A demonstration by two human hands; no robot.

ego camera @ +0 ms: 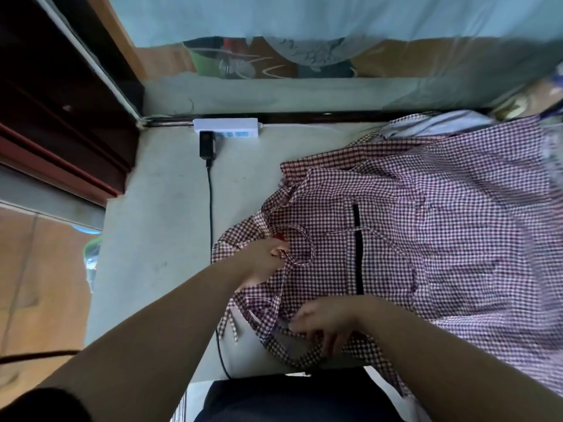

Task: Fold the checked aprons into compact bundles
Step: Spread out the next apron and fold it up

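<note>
**A:** Where were the hands, nearest first?

**B:** The right hand (326, 324) sat closest, at the checked apron's (441, 239) 7 o'clock corner. The forearm came in from 4 o'clock, wrist bent, fingers drooping onto a strap (292, 356). I couldn't tell whether they pinched it.

**A:** And the other?

**B:** The left hand (265, 263) was farther out, on a straight arm reaching from 7 o'clock. It pinched the apron's 9 o'clock edge, thumb on top and fingers tucked under the cloth.

**A:** The apron itself?

**B:** It lay rumpled across the right side of the pale counter (158, 239). Beyond, at 11 o'clock from the left hand, a white power strip (225, 127) held a black plug (207, 146).
</note>
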